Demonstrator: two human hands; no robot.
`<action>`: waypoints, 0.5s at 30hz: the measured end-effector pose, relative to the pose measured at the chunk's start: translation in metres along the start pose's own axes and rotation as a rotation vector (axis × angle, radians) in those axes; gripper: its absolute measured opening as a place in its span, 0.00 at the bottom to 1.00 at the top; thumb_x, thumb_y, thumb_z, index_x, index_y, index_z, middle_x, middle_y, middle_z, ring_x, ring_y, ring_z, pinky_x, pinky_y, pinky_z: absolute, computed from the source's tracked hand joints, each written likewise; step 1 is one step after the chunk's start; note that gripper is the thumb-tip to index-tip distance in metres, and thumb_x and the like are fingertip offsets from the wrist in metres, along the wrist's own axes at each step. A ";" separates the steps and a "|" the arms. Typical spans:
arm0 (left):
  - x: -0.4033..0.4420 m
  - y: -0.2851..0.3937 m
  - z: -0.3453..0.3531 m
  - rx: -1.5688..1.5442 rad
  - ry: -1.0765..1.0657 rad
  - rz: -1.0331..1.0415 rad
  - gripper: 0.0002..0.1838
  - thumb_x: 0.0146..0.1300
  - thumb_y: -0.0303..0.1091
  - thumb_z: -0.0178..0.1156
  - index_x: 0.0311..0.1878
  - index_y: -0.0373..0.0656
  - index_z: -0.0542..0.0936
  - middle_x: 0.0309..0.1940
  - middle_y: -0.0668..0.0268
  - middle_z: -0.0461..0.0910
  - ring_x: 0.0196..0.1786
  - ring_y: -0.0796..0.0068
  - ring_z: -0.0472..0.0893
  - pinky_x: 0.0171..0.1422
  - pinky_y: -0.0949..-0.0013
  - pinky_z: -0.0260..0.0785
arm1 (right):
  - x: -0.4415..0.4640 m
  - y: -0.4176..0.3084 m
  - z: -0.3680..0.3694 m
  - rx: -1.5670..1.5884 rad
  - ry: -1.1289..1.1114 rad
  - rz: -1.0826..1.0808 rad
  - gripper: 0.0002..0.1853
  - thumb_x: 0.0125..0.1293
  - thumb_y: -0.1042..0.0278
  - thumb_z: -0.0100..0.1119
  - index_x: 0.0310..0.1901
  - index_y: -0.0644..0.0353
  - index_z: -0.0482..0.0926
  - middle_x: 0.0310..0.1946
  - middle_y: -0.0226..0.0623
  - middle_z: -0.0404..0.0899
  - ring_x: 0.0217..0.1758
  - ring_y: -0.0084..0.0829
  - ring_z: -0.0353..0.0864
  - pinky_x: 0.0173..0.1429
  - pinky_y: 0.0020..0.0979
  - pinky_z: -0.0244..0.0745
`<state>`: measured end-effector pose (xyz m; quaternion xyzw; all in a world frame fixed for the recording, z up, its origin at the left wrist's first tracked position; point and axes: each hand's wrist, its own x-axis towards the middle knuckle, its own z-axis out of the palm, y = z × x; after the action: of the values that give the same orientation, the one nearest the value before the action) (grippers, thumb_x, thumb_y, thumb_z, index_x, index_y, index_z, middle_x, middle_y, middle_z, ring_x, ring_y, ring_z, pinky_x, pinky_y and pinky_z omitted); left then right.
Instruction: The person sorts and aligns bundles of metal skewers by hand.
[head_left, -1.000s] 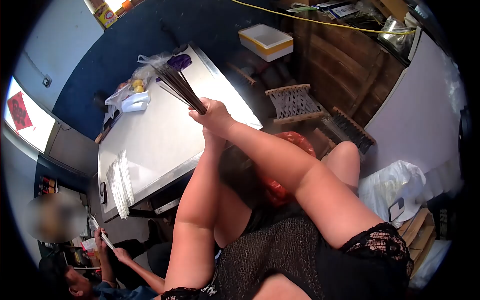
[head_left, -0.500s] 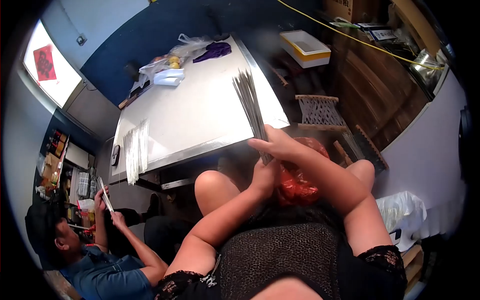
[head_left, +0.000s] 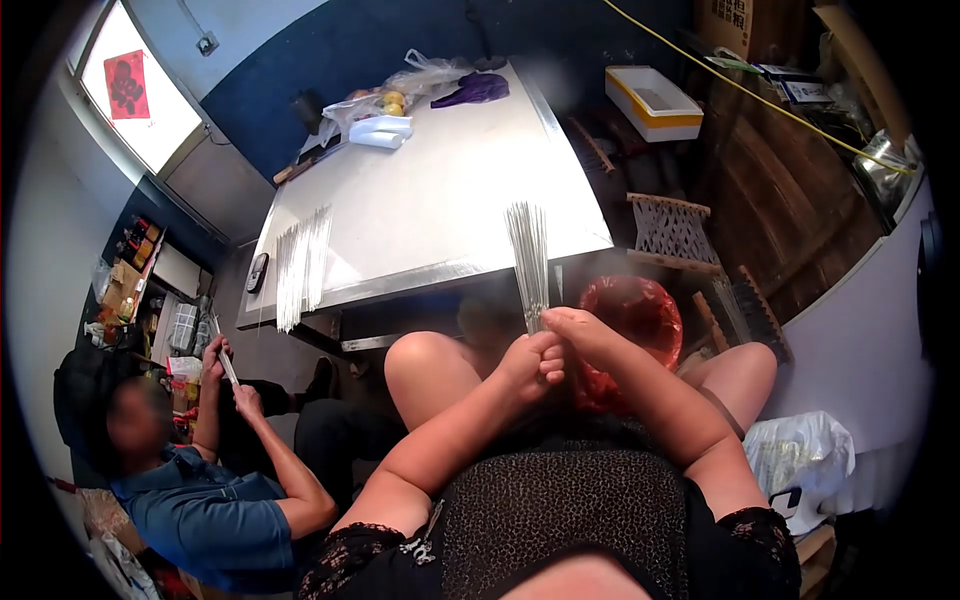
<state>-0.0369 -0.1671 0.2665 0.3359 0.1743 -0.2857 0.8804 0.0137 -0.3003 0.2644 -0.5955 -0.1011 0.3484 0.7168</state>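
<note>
A bundle of thin metal skewers (head_left: 527, 255) stands nearly upright in front of me, its tops fanned slightly apart. My left hand (head_left: 533, 364) is wrapped round the lower end in a fist. Just to the right, my right hand (head_left: 577, 330) pinches the bundle a little higher, with thumb and fingers against it. Part of the right fingers is hidden. Another bunch of skewers (head_left: 300, 268) lies across the near left edge of the white-topped table (head_left: 430, 190). A red plastic bag (head_left: 640, 310) sits open below and right of my hands.
At the left, a seated person (head_left: 210, 500) holds a few thin sticks (head_left: 228, 362) in both hands. The table carries a phone (head_left: 258, 272), plastic bags (head_left: 430, 75) and a purple cloth-like item (head_left: 472, 90). Right of it are a folding stool (head_left: 672, 232) and a yellow-white box (head_left: 653, 105).
The skewer bundle has come lower and more upright, its tops spreading. My right hand has moved down beside my left. My view has shifted, showing more of the red bag.
</note>
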 end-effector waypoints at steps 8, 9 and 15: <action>0.001 0.002 -0.002 0.017 0.019 -0.029 0.13 0.68 0.35 0.47 0.25 0.50 0.65 0.16 0.78 0.59 0.13 0.87 0.56 0.15 0.83 0.49 | 0.004 0.002 -0.002 0.018 -0.003 0.016 0.15 0.68 0.56 0.49 0.41 0.61 0.73 0.33 0.29 0.74 0.35 0.18 0.73 0.39 0.21 0.71; 0.001 0.003 -0.002 0.003 0.016 -0.031 0.13 0.68 0.35 0.47 0.25 0.50 0.65 0.15 0.78 0.59 0.12 0.87 0.56 0.14 0.83 0.49 | 0.005 0.003 -0.003 0.020 -0.001 0.014 0.15 0.68 0.56 0.49 0.41 0.61 0.73 0.33 0.29 0.74 0.35 0.18 0.73 0.39 0.21 0.71; 0.000 0.003 -0.003 -0.035 0.000 -0.038 0.13 0.68 0.34 0.47 0.25 0.50 0.65 0.15 0.77 0.58 0.12 0.87 0.56 0.14 0.83 0.49 | 0.009 0.005 -0.002 0.002 0.007 0.019 0.14 0.68 0.56 0.50 0.37 0.59 0.73 0.30 0.28 0.74 0.32 0.19 0.73 0.36 0.21 0.71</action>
<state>-0.0357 -0.1628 0.2657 0.3169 0.1855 -0.2991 0.8807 0.0192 -0.2963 0.2567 -0.5970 -0.0928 0.3531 0.7144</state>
